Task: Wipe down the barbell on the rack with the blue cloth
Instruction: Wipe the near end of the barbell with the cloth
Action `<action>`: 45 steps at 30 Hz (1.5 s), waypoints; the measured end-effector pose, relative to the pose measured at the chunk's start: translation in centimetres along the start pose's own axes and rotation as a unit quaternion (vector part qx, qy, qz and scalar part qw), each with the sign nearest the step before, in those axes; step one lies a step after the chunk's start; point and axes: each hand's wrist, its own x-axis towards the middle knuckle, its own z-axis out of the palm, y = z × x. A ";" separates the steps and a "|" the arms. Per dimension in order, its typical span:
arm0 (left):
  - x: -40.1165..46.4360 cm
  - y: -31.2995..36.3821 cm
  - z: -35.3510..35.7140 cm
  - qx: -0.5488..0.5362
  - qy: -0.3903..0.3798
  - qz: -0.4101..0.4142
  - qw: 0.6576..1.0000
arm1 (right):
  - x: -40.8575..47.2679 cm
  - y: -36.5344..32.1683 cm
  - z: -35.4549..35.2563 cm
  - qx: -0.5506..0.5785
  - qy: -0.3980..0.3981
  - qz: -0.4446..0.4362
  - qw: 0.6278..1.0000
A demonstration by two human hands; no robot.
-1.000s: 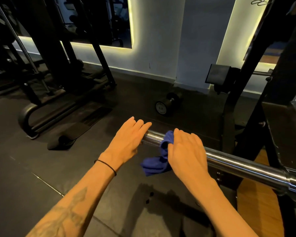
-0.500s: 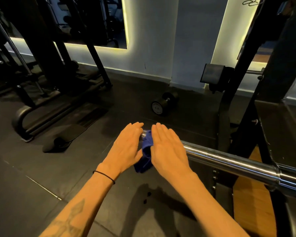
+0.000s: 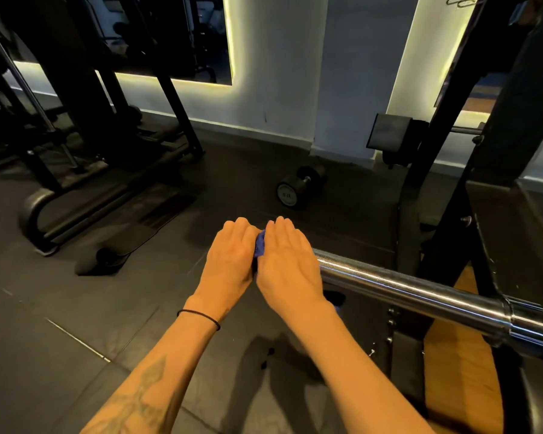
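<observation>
The right hand (image 3: 287, 267) and crumpled blue cloth (image 3: 259, 245) have been slid to the chrome steel barbell (image 3: 420, 291)'s end, meeting the flat, empty left hand (image 3: 231, 261); the right's grip is hidden.

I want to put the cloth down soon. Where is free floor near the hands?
Free: the dark floor left of the left hand, before the black foot pad. Crowded: right of the right hand, where barbell and rack stand.
</observation>
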 end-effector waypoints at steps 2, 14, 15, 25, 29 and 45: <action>-0.2 -0.2 -0.2 -0.040 -0.022 -0.007 0.999 | -0.9 1.9 -0.1 0.009 0.003 0.009 1.000; -0.1 0.1 -0.8 -0.049 -0.072 -0.028 0.996 | -0.7 1.8 -0.4 -0.009 -0.008 0.056 0.998; 0.0 0.2 -0.5 -0.018 -0.062 -0.013 0.998 | -0.3 1.0 0.0 -0.012 0.001 0.035 0.999; -1.5 -0.4 -0.6 -0.076 -0.072 0.007 0.995 | -3.3 5.6 -0.1 -0.027 -0.003 0.057 0.998; -0.2 -0.2 -1.0 -0.079 -0.057 -0.024 0.995 | -1.9 3.7 -0.5 -0.020 -0.013 0.100 0.995; 0.5 -0.2 -2.1 -0.020 -0.142 0.023 0.989 | -4.0 6.6 -0.9 -0.055 -0.012 0.076 0.996</action>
